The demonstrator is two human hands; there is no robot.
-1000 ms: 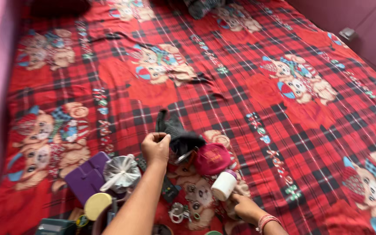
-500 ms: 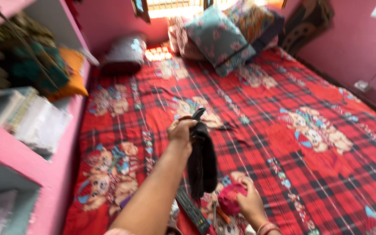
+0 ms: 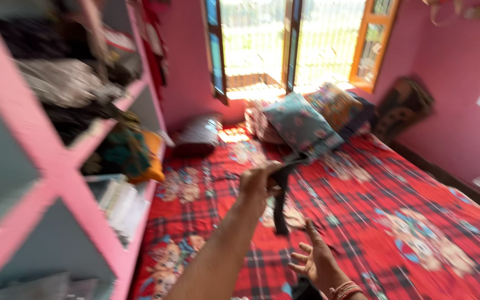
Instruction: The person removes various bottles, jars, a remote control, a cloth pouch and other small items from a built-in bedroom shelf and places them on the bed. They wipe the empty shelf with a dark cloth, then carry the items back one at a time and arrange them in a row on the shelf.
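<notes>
**A:** What's different from a moment ago?

**B:** The left hand [image 3: 258, 183] has carried the dark cloth [image 3: 280, 194] higher. Half a second back it hung low over the near end of the bed; now it dangles above the middle of the bed [image 3: 418, 222], pinched at its top in closed fingers, with the rest hanging straight down. The right hand [image 3: 318, 261] has let go of the small pink cap it was touching. It now sits in the air below the cloth, fingers spread wide and holding nothing. The view has also tipped up, so the clutter at the near edge of the bed is out of sight.

**A:** So the cloth is clear of everything?

**B:** It looks so. It hangs free, touching neither the plaid bedsheet nor the right hand.

**A:** Any packages or labels?

**B:** None are readable, as the picture is blurred. The pink shelves [image 3: 56, 166] along the bed's left edge hold an orange bundle [image 3: 152, 158], a stack of pale flat things [image 3: 120, 203] below it, and grey and dark cloth higher up. Patterned pillows [image 3: 301, 125] lie piled at the far end, under the window.
</notes>
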